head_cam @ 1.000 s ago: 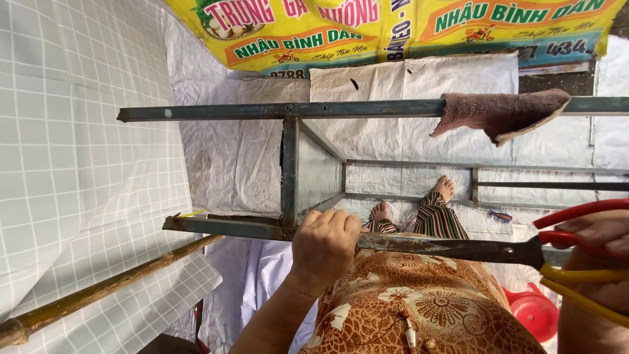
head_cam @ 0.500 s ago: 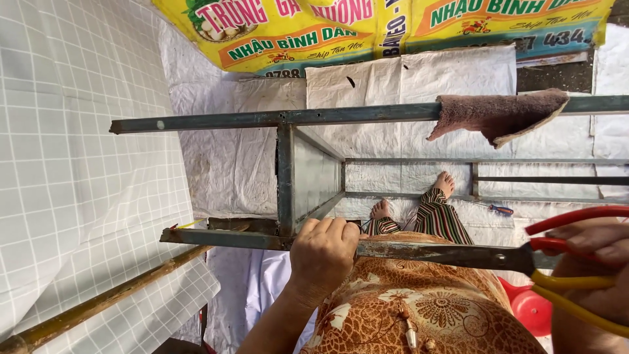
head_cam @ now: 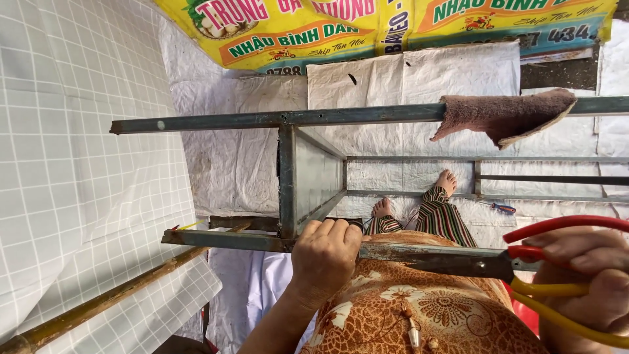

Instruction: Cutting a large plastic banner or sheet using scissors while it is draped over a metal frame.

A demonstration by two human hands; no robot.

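Note:
My left hand (head_cam: pixel 324 259) is closed around the near bar of a grey-blue metal frame (head_cam: pixel 288 118), close to an upright post. At the right edge, my right hand (head_cam: pixel 586 275) grips pliers (head_cam: pixel 517 255) with red and yellow handles. Their dark jaws lie along that same near bar. A brown cloth (head_cam: pixel 504 115) hangs over the frame's far bar. Through the frame I see my bare feet (head_cam: pixel 447 180) and striped trouser legs. An orange patterned garment (head_cam: pixel 419 308) covers my lap below the bar.
White woven sheeting (head_cam: pixel 236 164) covers the ground and the back. A white gridded sheet (head_cam: pixel 72 164) fills the left side, with a wooden pole (head_cam: pixel 98 305) along its lower edge. A small screwdriver (head_cam: pixel 503 208) lies near the feet. A yellow banner (head_cam: pixel 393 26) hangs on top.
The view has shifted slightly, so the frame sits a little lower in the picture. Both hands keep the same hold on the bar and the pliers.

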